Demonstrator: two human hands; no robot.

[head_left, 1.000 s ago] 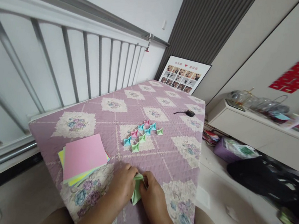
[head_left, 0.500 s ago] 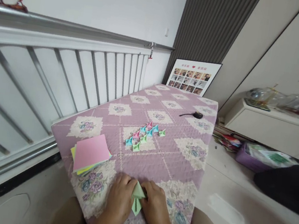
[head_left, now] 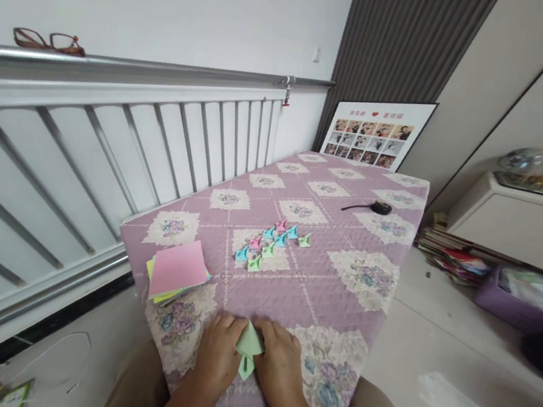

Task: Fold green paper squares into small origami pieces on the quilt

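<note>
A partly folded sheet of light green origami paper (head_left: 250, 342) lies near the table's front edge, between my two hands. My left hand (head_left: 220, 351) has its fingers closed on the paper's left side. On the right side, my right hand (head_left: 279, 361) grips it the same way, thumb and fingers curled in. The paper shows a pointed flap at the top and a narrow tip below; my fingers hide its side edges. Beyond the hands stand several small folded paper pieces (head_left: 267, 250) in pink, blue and green.
A stack of coloured paper (head_left: 180, 270), pink on top, lies at the left on the floral tablecloth (head_left: 282, 303). Toward the far right sits a black round object (head_left: 381, 207) with a strap. A radiator (head_left: 169, 142) runs along the left edge, with glasses (head_left: 49, 41) above it.
The view has shifted, so the table sits slightly higher and further right. Both hands still hold the green paper, whose lower tip now shows less.
</note>
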